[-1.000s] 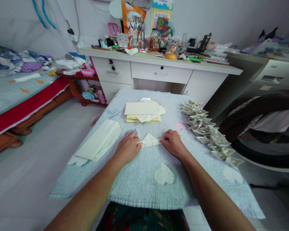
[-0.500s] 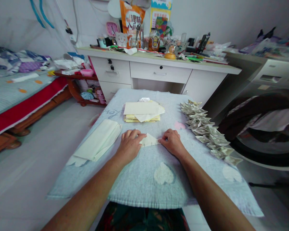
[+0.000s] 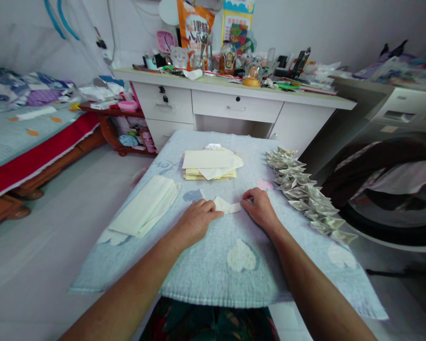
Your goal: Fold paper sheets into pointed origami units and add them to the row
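A small piece of folded cream paper [image 3: 229,207] lies on the cloth-covered table in front of me, with a raised point at its left and a narrow strip to the right. My left hand [image 3: 198,219] grips its left part, thumb stretched along the near edge. My right hand [image 3: 258,206] is at the strip's right end, fingers curled and thumb and forefinger close together against the tip. Beyond my hands sits a stack of cream and yellow paper sheets [image 3: 209,160]. Left of my left hand lies a pile of pale folded sheets [image 3: 142,207].
Rows of pointed folded-paper pieces [image 3: 303,189] line the table's right side. A light blue cloth [image 3: 213,279] with heart patterns covers the table. Behind stands a white desk [image 3: 234,106] crowded with jars and packets. A washing machine [image 3: 390,156] is at right, a bed [image 3: 39,128] at left.
The folded paper has gone from a triangular shape to one with a strip sticking out on the right. My left hand has moved slightly right and nearer, and my right hand slightly right.
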The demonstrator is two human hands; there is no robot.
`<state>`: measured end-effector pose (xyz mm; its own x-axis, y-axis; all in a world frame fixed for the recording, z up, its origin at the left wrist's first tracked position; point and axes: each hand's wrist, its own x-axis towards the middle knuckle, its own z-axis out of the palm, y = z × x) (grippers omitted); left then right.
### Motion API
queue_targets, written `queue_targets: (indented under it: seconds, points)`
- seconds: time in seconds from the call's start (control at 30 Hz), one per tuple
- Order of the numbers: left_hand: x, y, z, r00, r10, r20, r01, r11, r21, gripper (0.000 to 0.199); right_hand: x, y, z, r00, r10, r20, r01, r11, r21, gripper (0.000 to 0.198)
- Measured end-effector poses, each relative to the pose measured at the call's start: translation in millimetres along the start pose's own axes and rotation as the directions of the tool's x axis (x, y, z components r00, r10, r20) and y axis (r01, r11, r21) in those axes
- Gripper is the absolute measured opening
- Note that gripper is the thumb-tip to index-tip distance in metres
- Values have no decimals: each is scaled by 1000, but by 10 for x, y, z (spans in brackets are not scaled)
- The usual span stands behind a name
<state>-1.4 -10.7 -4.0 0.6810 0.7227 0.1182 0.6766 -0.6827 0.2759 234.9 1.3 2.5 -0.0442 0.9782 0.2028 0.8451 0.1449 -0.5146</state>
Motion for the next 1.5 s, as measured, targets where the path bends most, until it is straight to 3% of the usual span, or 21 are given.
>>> queue_targets:
  seconds: [0.07,0.13,0.23,0.4,0.53,0.67,0.83,1.0,1.5]
  points:
    - [2,-1,1,1000,-7,0,7,1000,-3,37,-29,-31,-11,993,-84,-86,91,993,78,13]
    - [3,1,3,1000,-13,2,13,1000,-10,38,-67,-100,-8,978,-188,-93,201,967,159,18]
    - [5,2,12,1000,-25,1,25,999,-32,39,-113,-210,16,958,-286,28,275,941,199,24]
    - [17,-27,6,999,-42,-18,40,993,-107,42,-125,-245,36,919,-344,191,337,939,71,22]
    - [40,-66,-18,997,-61,-56,46,971,-236,31,-119,-262,51,923,-303,238,319,947,-33,12]
    - [60,-73,-22,988,-137,-75,113,958,-262,15,-132,-383,115,957,-181,225,230,950,-213,24]
    - [39,-87,-25,971,-219,-96,196,959,-205,13,-170,-517,194,977,-106,185,166,921,-352,34]
    - [-10,-125,-65,943,-328,-66,314,935,-163,12,-192,-564,234,985,-82,154,136,913,-384,45]
    - [-53,-117,-134,925,-379,-2,376,917,-131,12,-196,-622,285,992,-49,119,94,904,-418,58]
